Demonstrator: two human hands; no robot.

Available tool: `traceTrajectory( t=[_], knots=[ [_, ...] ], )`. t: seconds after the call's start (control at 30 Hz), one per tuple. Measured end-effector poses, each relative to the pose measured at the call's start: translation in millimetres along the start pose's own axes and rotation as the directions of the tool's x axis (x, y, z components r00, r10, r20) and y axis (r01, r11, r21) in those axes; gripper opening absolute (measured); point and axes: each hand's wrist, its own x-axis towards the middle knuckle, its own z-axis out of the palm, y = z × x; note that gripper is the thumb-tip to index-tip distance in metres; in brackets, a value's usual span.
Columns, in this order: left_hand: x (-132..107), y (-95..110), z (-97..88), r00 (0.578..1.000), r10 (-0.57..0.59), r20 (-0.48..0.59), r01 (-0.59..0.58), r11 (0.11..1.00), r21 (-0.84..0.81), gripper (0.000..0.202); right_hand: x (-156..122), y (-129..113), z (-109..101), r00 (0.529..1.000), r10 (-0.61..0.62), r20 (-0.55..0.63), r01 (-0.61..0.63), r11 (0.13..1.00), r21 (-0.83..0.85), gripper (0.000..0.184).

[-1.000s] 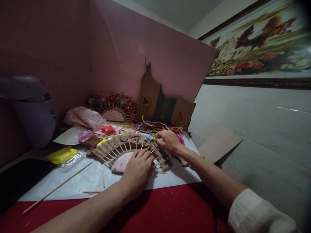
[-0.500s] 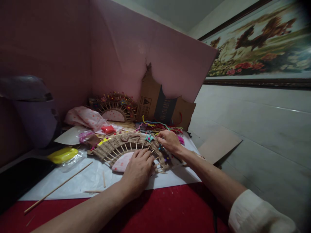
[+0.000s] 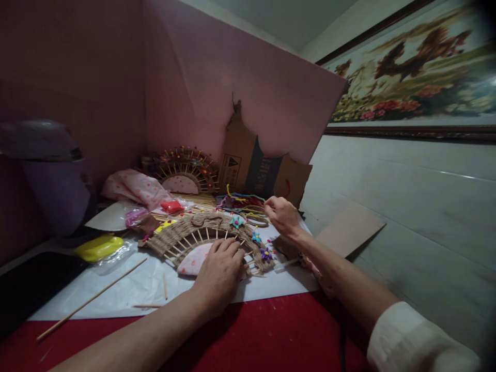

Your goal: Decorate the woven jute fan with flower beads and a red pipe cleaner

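Observation:
A half-round fan of wooden sticks woven with brown twine (image 3: 186, 231) lies on white paper (image 3: 127, 289). Its inner part is pink spotted fabric. Small clay flowers in teal, blue and purple (image 3: 256, 243) sit along its right edge. My left hand (image 3: 219, 271) lies flat on the fan's lower right, fingers stretched out. My right hand (image 3: 282, 214) hovers above the pile of coloured cords (image 3: 248, 202) behind the fan, fingers pinched together; what they pinch is too small to name.
A second finished fan (image 3: 186, 168) leans at the back by torn cardboard (image 3: 259, 168). Yellow clay in plastic (image 3: 98, 248), red clay (image 3: 171, 206), pink fabric (image 3: 134, 187) and loose sticks (image 3: 91, 299) lie to the left. A purple appliance (image 3: 50, 175) stands far left. Red cloth (image 3: 271, 330) covers the near edge.
My right hand has lifted off the fan's right rim and moved back and right toward the cords, uncovering the clay flowers. My left hand has stayed put.

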Motion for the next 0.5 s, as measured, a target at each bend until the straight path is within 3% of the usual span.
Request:
traceTrajectory(
  t=[0.17, 0.27, 0.37, 0.47, 0.5],
  knots=[
    [-0.4, -0.4, 0.7, 1.000, 0.000, 0.011, 0.000, 1.000, 0.002, 0.016, 13.1, 22.6, -11.9, 0.960, 0.269, -0.083, -0.273, 0.961, -0.047, 0.030],
    [-0.2, -1.5, 2.3, 1.000, 0.004, -0.002, -0.004, 1.000, 0.005, 0.015, 20.1, 36.1, -17.3, 0.939, 0.334, -0.083, -0.340, 0.938, -0.075, 0.039],
    [-0.2, -2.2, 3.2, 1.000, 0.006, -0.008, -0.006, 1.000, 0.008, 0.015, 21.7, 46.2, -17.2, 0.946, 0.321, -0.043, -0.323, 0.943, -0.075, 0.040],
    [-0.6, -1.9, 2.4, 1.000, 0.003, -0.014, -0.003, 1.000, 0.004, 0.016, 15.8, 48.1, -10.4, 0.978, 0.199, 0.065, -0.195, 0.979, -0.051, 0.018],
    [-0.7, -1.7, 2.0, 1.000, 0.001, -0.015, -0.001, 1.000, -0.001, 0.016, 12.9, 47.0, -7.2, 0.983, 0.154, 0.097, -0.151, 0.988, -0.041, 0.019]
  ],
)
